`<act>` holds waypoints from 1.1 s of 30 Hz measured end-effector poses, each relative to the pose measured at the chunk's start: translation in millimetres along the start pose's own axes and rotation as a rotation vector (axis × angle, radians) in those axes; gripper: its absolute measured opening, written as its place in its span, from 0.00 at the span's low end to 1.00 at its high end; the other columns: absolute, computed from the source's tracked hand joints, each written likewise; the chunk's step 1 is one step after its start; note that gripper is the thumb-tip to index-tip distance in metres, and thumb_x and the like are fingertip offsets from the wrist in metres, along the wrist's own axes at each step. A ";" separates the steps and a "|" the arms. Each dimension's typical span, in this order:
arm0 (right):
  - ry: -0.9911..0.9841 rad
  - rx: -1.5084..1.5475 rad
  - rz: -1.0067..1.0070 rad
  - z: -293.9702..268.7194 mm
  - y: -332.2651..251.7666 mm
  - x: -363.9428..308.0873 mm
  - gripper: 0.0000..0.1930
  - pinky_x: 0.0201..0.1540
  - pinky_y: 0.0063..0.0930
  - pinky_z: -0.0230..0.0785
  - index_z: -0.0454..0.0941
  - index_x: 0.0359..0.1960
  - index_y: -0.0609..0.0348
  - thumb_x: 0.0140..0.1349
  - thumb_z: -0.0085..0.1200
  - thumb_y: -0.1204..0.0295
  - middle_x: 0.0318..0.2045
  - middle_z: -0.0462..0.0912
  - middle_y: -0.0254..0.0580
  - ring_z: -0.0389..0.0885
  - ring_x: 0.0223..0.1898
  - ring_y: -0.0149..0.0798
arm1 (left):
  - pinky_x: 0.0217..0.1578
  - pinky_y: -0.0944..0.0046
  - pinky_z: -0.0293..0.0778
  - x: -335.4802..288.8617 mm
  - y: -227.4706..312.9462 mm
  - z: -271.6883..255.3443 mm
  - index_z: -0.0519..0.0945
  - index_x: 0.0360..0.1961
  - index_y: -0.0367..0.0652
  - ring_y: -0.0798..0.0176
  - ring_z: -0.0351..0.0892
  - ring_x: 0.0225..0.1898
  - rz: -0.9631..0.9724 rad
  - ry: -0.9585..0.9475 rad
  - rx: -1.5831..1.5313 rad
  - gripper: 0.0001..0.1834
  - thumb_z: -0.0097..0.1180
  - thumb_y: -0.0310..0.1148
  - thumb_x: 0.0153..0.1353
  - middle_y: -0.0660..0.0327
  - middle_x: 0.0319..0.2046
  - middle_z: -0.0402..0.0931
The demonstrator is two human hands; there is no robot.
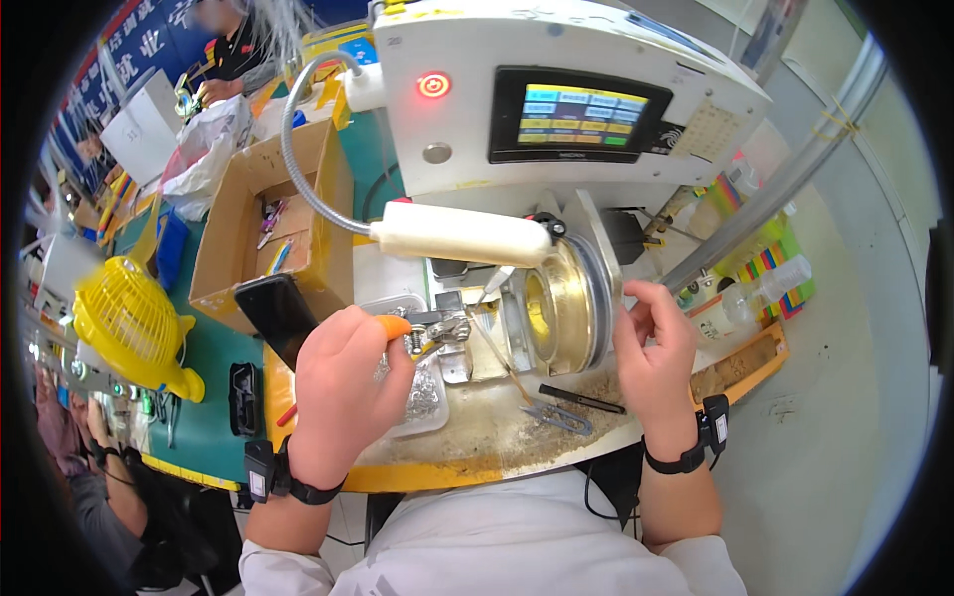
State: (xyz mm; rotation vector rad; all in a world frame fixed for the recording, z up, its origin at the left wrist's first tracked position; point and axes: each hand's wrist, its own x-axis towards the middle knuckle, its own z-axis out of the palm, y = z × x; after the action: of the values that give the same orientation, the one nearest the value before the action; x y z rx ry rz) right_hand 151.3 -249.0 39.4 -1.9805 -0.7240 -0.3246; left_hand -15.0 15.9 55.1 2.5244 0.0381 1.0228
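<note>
My left hand [350,382] is closed, its thumb and index finger pinching a small shiny metal part [452,329] in front of the machine. Orange covers the tip of its index finger. What lies inside the palm is hidden. To the right, my right hand [658,348] has curled fingers with thumb and index tip close together, at the edge of the round brass-coloured wheel [568,316]; what they grip there cannot be made out. A white plastic tray [429,409] of small silvery parts sits under my left hand. Tweezers [494,285] point down by the wheel.
The white machine housing [447,139] with a lit screen [566,114] stands ahead, and a cream lamp head [462,233] on a bent metal hose overhangs the work. Leftward are a cardboard box [224,248], a phone [273,318] and a yellow fan [129,318]. Blue snips [559,417] lie in front.
</note>
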 end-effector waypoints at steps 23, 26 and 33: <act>0.155 0.004 0.035 13.9 6.0 1.8 0.06 0.31 0.19 0.62 0.86 0.45 0.59 0.69 0.65 0.79 0.22 0.72 0.25 0.68 0.25 0.21 | 0.28 0.52 0.69 -25.9 -31.1 17.2 0.83 0.35 0.35 0.48 0.75 0.28 0.036 -0.049 -0.031 0.08 0.63 0.17 0.52 0.53 0.26 0.72; 0.173 0.034 0.058 15.3 10.9 -1.7 0.05 0.31 0.19 0.62 0.86 0.44 0.59 0.68 0.64 0.80 0.22 0.72 0.24 0.68 0.25 0.21 | 0.29 0.51 0.69 -30.4 -30.7 21.0 0.82 0.35 0.36 0.47 0.75 0.28 0.002 -0.129 -0.044 0.07 0.62 0.18 0.53 0.53 0.26 0.72; 0.286 0.219 -0.270 24.4 -4.2 -43.5 0.14 0.34 0.24 0.62 0.77 0.51 0.64 0.64 0.56 0.85 0.28 0.72 0.31 0.67 0.27 0.27 | 0.34 0.53 0.70 -25.5 -26.3 9.9 0.81 0.43 0.37 0.50 0.74 0.28 -0.056 -0.134 0.031 0.13 0.62 0.20 0.55 0.53 0.31 0.74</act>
State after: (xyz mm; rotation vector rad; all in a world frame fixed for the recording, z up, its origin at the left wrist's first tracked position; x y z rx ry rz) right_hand 112.7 -241.8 8.3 -1.5903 -0.8039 -0.6480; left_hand -23.6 31.8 21.7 2.5984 0.0857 0.8356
